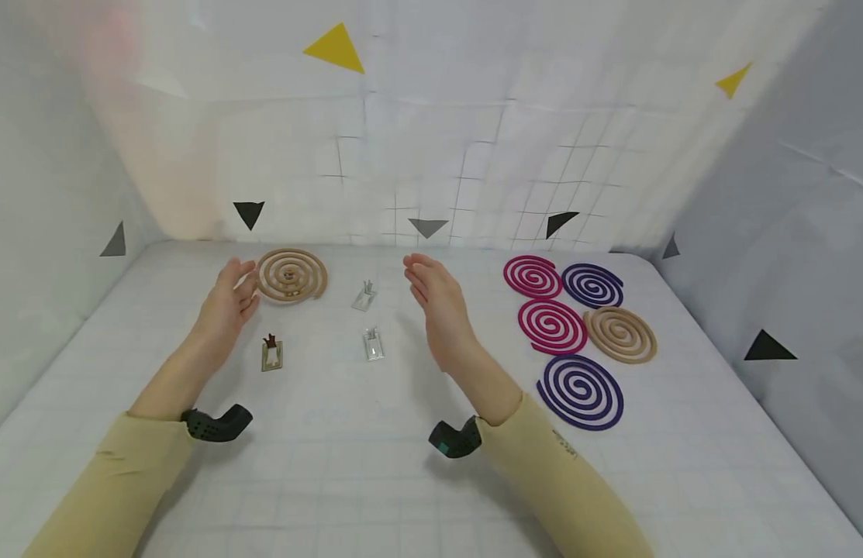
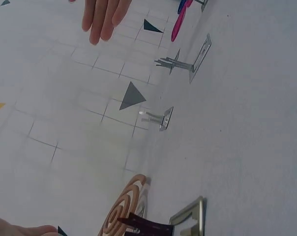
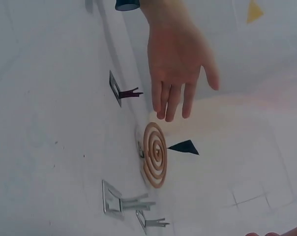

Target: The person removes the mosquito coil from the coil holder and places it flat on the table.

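Observation:
My left hand [image 1: 225, 310] hovers with relaxed fingers beside a tan mosquito coil [image 1: 290, 276], and the right wrist view shows a small gap between them. This coil sits raised on a metal stand [image 3: 141, 149], mostly hidden beneath it. Just right of my left forearm stands a coil stand with dark red-tipped prongs [image 1: 271, 355]. Two silver coil stands, the farther [image 1: 364, 296] and the nearer [image 1: 373, 345], rest between the hands with prongs up. My right hand [image 1: 441, 310] is held above the table, fingers straight together, holding nothing.
On the right lie two pink coils, the far one [image 1: 533, 277] and near one [image 1: 552, 326], two dark blue coils, far [image 1: 592, 285] and near [image 1: 581, 391], and another tan coil [image 1: 620, 335]. White walls [image 1: 431, 139] enclose the table [image 1: 347, 465] at the back and sides.

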`<state>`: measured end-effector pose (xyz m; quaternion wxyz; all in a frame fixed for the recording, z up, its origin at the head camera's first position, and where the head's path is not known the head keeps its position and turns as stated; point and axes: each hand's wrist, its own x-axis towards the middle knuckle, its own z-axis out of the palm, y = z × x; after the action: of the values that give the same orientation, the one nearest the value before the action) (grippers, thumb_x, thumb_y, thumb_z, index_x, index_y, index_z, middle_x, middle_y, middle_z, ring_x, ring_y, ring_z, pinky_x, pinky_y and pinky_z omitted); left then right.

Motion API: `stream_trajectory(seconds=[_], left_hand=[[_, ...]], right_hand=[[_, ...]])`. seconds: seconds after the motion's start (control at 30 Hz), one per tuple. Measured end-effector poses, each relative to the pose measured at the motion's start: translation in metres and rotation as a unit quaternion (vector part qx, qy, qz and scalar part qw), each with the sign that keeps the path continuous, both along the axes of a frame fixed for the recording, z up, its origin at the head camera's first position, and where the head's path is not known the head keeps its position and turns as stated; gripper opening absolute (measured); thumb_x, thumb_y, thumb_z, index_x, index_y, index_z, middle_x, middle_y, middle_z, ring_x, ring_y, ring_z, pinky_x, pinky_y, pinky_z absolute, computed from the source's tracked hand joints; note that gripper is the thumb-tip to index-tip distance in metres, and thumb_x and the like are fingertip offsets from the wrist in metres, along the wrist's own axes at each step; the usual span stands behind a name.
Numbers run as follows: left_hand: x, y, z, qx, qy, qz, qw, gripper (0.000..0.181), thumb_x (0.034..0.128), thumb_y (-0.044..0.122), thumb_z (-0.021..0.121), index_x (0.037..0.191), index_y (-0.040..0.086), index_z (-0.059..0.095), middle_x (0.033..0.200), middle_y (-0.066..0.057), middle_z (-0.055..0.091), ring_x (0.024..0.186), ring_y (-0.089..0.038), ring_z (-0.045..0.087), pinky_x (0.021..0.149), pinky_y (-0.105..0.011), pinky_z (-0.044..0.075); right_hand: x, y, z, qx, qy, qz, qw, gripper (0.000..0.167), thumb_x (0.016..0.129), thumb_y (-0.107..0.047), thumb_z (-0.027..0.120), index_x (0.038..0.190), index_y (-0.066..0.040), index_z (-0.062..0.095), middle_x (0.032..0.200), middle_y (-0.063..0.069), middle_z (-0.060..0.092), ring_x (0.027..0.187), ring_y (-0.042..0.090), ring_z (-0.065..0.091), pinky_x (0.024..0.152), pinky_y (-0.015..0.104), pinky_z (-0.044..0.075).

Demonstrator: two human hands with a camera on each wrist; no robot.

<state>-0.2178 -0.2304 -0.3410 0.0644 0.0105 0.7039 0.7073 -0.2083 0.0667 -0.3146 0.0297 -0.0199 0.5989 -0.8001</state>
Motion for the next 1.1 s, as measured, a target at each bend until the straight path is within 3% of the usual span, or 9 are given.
stream_trajectory(seconds=[0.3,0.47,0.73,1.0,1.1], left_hand=[[-0.005,-0.007,-0.009,0.013,-0.017,0.021,0.9995,0.081,0.1037,0.061,0.014,0.16,0.007,-0.007,0.165,-0.013,-0.013,0.153,-0.026,-0.011,0.127,-0.032,0.005],[-0.01,-0.01,-0.014,0.013,-0.022,0.032,0.9992,0.08,0.1042,0.06,0.014,0.16,0.006,-0.005,0.165,-0.014,-0.012,0.153,-0.025,-0.01,0.127,-0.033,0.005],[-0.01,-0.017,-0.015,-0.005,-0.023,0.033,0.9992,0.082,0.1033,0.062,0.012,0.16,0.005,-0.004,0.165,-0.014,-0.013,0.153,-0.025,-0.01,0.126,-0.034,0.003],[-0.012,-0.015,-0.018,0.006,-0.026,0.038,0.9989,0.08,0.1039,0.061,0.012,0.16,0.006,-0.005,0.165,-0.013,-0.012,0.153,-0.025,-0.01,0.127,-0.033,0.004],[-0.014,-0.014,-0.02,0.004,-0.024,0.04,0.9989,0.081,0.1038,0.061,0.012,0.16,0.006,-0.006,0.166,-0.012,-0.013,0.154,-0.025,-0.01,0.127,-0.034,0.004]], right_hand=[[-0.012,-0.047,-0.014,0.013,-0.011,0.018,0.9997,0.045,0.106,-0.024,0.042,0.146,-0.004,0.044,0.151,0.006,0.048,0.145,0.022,0.039,0.123,0.033,0.027],[-0.018,-0.07,-0.016,0.013,-0.002,0.006,0.9999,0.048,0.107,-0.029,0.04,0.148,-0.005,0.044,0.15,0.005,0.049,0.144,0.021,0.04,0.122,0.034,0.029],[-0.03,-0.109,-0.036,-0.016,-0.028,-0.013,0.9994,0.048,0.106,-0.03,0.038,0.145,-0.003,0.048,0.148,0.007,0.05,0.142,0.023,0.042,0.12,0.033,0.031],[-0.042,-0.132,-0.032,-0.051,-0.048,-0.022,0.9973,0.045,0.105,-0.036,0.04,0.136,-0.007,0.054,0.15,0.007,0.048,0.143,0.024,0.041,0.122,0.037,0.028],[-0.048,-0.134,-0.036,-0.031,-0.054,-0.02,0.9979,0.051,0.105,-0.041,0.039,0.141,-0.008,0.051,0.153,0.005,0.045,0.144,0.022,0.039,0.123,0.039,0.026]])
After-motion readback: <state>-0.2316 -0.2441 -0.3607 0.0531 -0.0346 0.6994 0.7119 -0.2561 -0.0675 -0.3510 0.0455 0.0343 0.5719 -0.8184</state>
